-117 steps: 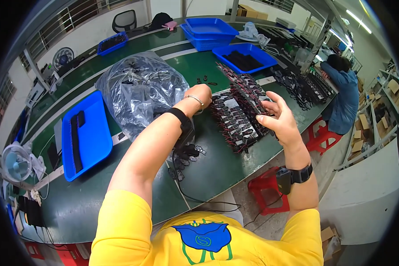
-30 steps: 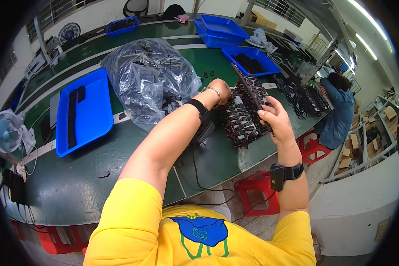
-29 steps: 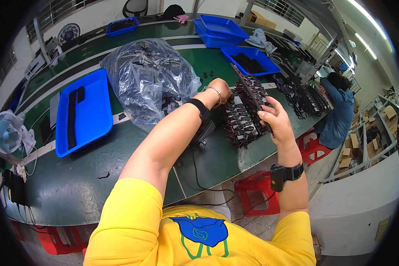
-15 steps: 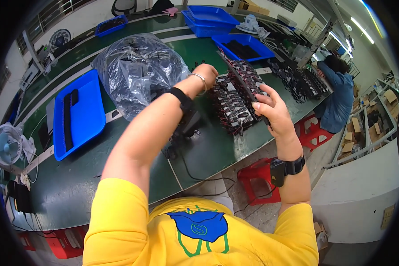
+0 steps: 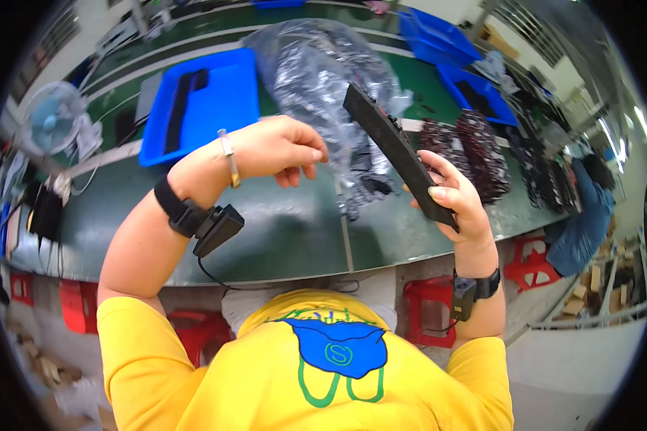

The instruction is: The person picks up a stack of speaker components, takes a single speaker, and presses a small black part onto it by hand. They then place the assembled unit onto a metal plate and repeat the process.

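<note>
My right hand (image 5: 456, 197) grips the lower end of a long black bar (image 5: 399, 154), thumb on one side and fingers on the other. The bar is tilted, its upper end toward the left, with small parts and a hint of red wire along its far edge. My left hand (image 5: 284, 151) hangs over the table with loosely bent, separated fingers, and nothing shows in it. Beside it lies a large clear plastic bag (image 5: 316, 72) with dark contents. Right of the bar stand stacked rows of small dark parts (image 5: 485, 158), blurred.
A blue tray (image 5: 233, 108) holding black strips lies on the green table (image 5: 280, 244) at left. More blue trays (image 5: 438, 39) stand at the far right. A fan (image 5: 47, 122) is at the left edge. A person in blue (image 5: 589, 215) sits at right, near red stools (image 5: 424, 312).
My view has swung right and down the table. My left hand has drawn back left from the stacked parts. My right hand has lifted the black bar away from the stack.
</note>
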Available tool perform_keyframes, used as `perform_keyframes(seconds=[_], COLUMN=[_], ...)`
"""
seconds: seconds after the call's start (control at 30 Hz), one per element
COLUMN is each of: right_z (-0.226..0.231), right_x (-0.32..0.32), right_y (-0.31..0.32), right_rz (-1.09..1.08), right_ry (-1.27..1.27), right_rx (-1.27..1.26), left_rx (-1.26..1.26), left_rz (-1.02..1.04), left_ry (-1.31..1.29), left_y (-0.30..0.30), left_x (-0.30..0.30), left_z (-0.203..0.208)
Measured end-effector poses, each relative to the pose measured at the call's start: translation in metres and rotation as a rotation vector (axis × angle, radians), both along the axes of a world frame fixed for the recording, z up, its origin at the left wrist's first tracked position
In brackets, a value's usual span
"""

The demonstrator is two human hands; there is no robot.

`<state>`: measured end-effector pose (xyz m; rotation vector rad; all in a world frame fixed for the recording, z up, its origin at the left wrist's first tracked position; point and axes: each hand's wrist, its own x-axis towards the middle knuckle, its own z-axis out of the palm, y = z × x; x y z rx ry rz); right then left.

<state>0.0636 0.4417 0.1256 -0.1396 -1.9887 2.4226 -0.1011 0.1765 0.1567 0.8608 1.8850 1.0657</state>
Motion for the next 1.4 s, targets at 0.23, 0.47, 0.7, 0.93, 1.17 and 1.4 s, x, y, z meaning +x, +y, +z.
perform_keyframes(seconds=[0.23, 0.47, 0.7, 0.93, 1.17, 1.4], right_z=[-0.053, -0.077, -0.098, -0.093, -0.094, -0.106], right_x=[-0.020, -0.020, -0.010, -0.004, 0.003, 0.003], right_y=[-0.098, -0.149, -0.171, -0.166, -0.154, -0.136], right_rz=[-0.015, -0.098, -0.211, -0.132, -0.086, -0.069], right_ry=[0.031, 0.157, 0.219, 0.232, 0.290, 0.267], right_rx=[0.527, 1.188, 1.413, 1.364, 1.165, 0.915], left_rx=[0.163, 0.120, 0.206, 0.144, 0.202, 0.183], left_rz=[0.284, 0.243, 0.252, 0.343, 0.400, 0.397], left_ry=[-0.218, -0.174, -0.197, -0.217, -0.170, -0.019], left_y=[-0.121, -0.123, -0.091, -0.078, -0.072, -0.071], left_x=[0.035, 0.061, 0.065, 0.052, 0.045, 0.036], left_z=[-0.066, -0.109, -0.128, -0.113, -0.119, -0.119])
